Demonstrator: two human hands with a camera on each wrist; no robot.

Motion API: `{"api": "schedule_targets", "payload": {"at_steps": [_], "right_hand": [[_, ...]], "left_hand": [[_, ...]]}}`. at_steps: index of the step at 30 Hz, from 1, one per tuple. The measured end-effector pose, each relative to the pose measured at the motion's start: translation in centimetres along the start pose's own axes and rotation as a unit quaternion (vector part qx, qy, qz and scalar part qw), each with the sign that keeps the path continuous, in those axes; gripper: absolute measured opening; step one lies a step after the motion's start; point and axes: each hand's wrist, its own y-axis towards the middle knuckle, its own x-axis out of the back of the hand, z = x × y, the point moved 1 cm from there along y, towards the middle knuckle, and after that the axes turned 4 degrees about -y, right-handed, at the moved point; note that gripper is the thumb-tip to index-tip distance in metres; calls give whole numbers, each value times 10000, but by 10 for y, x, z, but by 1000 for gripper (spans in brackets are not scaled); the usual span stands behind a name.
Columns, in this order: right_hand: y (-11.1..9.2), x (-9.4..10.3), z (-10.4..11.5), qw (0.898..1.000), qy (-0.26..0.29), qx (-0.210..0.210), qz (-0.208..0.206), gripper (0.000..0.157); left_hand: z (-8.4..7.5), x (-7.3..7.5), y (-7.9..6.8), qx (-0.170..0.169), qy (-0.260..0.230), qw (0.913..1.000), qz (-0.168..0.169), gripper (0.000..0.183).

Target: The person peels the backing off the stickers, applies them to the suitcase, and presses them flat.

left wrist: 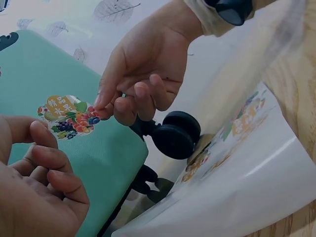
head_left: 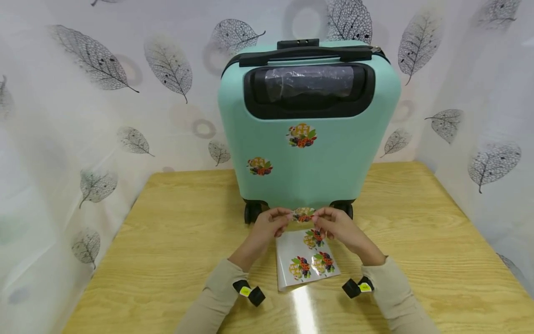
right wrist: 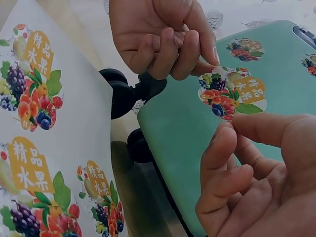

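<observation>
A round fruit-print sticker [head_left: 303,215] is held up between my two hands, just in front of the suitcase's lower edge. My left hand [head_left: 267,228] pinches its left edge between thumb and forefinger; my right hand [head_left: 341,232] pinches the opposite edge the same way. The other fingers are loosely bent in both wrist views. Below the hands lies a white sticker sheet [head_left: 287,248] bearing several more fruit stickers, its near left edge lifted. The mint-green suitcase [head_left: 317,178] stands upright behind, with one fruit sticker [head_left: 301,135] near its middle and another [head_left: 259,166] lower left.
A wooden table [head_left: 179,250] carries everything. Black wheels [head_left: 253,212] support the suitcase, and its recessed handle [head_left: 308,83] is wrapped in clear plastic. A leaf-patterned backdrop [head_left: 175,125] closes off the back and sides. Small cameras [head_left: 256,296] are strapped to both wrists.
</observation>
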Motion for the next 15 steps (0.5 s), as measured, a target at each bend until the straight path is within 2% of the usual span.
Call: {"api": "schedule_targets", "payload": {"at_steps": [10,15], "right_hand": [[-1,-1,8,9999,5,0,-133,35],[-2,0,8,9992,-156,187,-325,27]], "left_hand": [[-4,0,-1,48,-63,10000,-10,25],[-6,1,-3,36,-5,9999,164,27]]}}
